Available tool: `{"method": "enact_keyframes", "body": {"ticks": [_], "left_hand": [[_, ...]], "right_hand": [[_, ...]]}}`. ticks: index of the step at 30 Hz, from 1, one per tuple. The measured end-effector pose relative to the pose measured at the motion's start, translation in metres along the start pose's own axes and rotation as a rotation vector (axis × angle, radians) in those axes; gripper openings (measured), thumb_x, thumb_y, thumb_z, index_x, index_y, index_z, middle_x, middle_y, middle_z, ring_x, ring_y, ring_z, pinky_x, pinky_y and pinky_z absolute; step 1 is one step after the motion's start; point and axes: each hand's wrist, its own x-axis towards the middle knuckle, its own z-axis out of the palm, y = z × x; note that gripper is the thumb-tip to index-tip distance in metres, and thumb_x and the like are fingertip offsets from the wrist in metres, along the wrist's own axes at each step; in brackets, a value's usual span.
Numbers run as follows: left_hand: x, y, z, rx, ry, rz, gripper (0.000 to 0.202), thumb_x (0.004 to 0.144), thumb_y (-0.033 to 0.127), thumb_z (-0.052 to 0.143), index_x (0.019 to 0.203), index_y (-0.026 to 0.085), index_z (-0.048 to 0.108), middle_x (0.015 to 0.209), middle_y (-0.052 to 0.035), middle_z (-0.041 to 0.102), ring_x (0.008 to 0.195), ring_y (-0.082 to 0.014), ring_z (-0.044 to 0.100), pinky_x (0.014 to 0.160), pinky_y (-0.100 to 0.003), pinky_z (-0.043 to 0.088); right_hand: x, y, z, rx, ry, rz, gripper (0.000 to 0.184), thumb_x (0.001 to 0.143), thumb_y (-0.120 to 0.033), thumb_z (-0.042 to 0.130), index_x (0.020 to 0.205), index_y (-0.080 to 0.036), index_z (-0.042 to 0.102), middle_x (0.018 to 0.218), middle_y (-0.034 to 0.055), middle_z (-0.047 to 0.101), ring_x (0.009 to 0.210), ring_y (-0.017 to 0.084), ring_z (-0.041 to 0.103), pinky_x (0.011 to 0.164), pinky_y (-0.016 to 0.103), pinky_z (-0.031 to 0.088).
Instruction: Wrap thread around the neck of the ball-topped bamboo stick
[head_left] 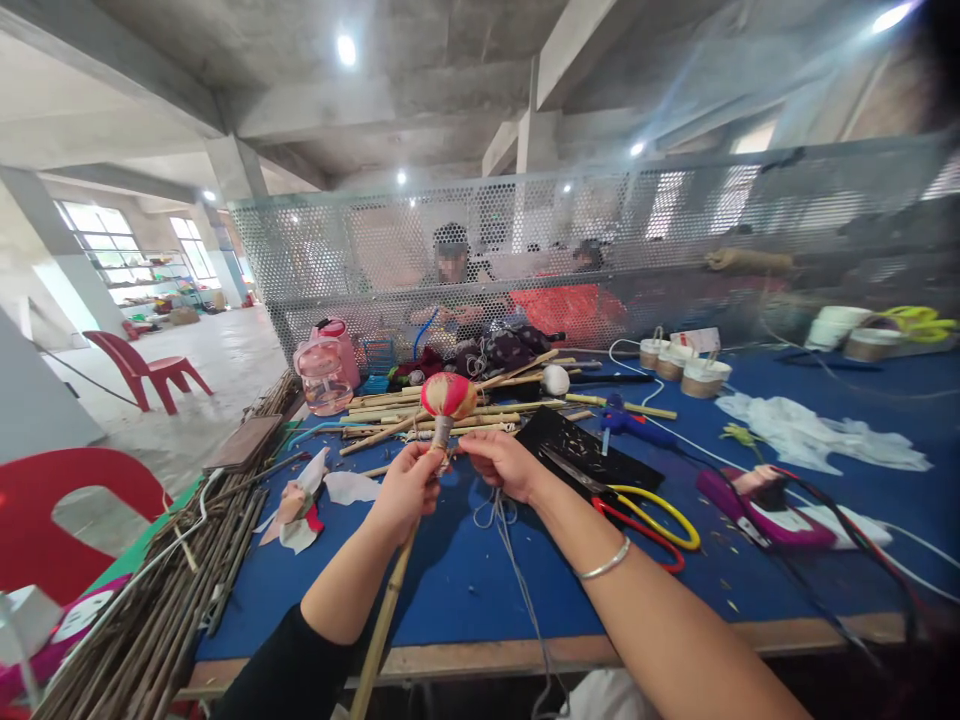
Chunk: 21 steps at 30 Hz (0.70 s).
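Note:
My left hand (409,487) is wrapped round a bamboo stick (381,640) just below its padded head (448,396), a ball covered in red and beige cloth. Grey string is wound about the neck (442,432) under the ball. Close by on the right, my right hand (504,462) pinches the grey string (517,570), whose loose length hangs down past the table's front edge. Red-and-yellow-handled scissors (645,515) lie beside my right forearm, partly on a black cloth (559,440). Cloth scraps (298,505) lie to the left of my left hand.
Several bamboo sticks (382,403) lie across the blue table (465,600) behind the ball. A blue glue gun (634,425), white cords and a purple power strip (772,515) are at right. Thin branches (161,590) line the left edge. Beyond a perforated metal screen (337,240) people sit.

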Motion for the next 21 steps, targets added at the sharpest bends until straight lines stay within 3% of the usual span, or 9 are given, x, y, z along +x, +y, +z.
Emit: {"method": "enact_keyframes", "body": {"ticks": [4,13,18,21], "left_hand": [[-0.0007,0.0033,-0.0019,-0.029,-0.024,-0.021,0.037,0.065,0.041,0.067,0.083,0.020,0.042,0.064,0.0072,0.051,0.034,0.0010,0.025,0.034,-0.012,0.014],[-0.0029,0.0050,-0.0031,-0.112,-0.080,-0.017,0.034,0.069,0.039,0.067,0.081,0.019,0.043,0.068,0.0052,0.052,0.036,0.0022,0.023,0.033,-0.011,0.013],[-0.0033,0.0068,-0.0068,-0.276,-0.224,-0.074,0.032,0.070,0.037,0.068,0.082,0.018,0.045,0.067,0.0055,0.050,0.035,0.0028,0.020,0.031,-0.009,0.010],[-0.0023,0.0056,-0.0101,-0.368,-0.360,-0.229,0.028,0.072,0.038,0.063,0.074,0.017,0.045,0.053,0.0075,0.040,0.033,0.0020,0.013,0.029,-0.010,0.007]], "right_hand": [[-0.0055,-0.0069,-0.0035,0.071,-0.009,-0.023,0.034,0.058,-0.037,0.077,0.068,-0.016,0.053,0.040,-0.0124,0.028,0.037,0.002,0.014,0.038,0.021,0.004],[-0.0052,-0.0029,-0.0009,0.141,-0.038,-0.065,0.034,0.060,-0.041,0.077,0.070,-0.016,0.056,0.040,-0.0126,0.026,0.038,0.003,0.013,0.037,0.019,0.005],[-0.0030,-0.0013,0.0008,0.122,-0.036,-0.071,0.038,0.058,-0.043,0.079,0.067,-0.017,0.053,0.039,-0.0127,0.026,0.036,0.003,0.013,0.037,0.021,0.004],[-0.0045,-0.0024,0.0024,0.133,-0.084,-0.097,0.038,0.058,-0.042,0.080,0.072,-0.018,0.055,0.041,-0.0118,0.031,0.035,0.002,0.012,0.036,0.021,0.004]]}}
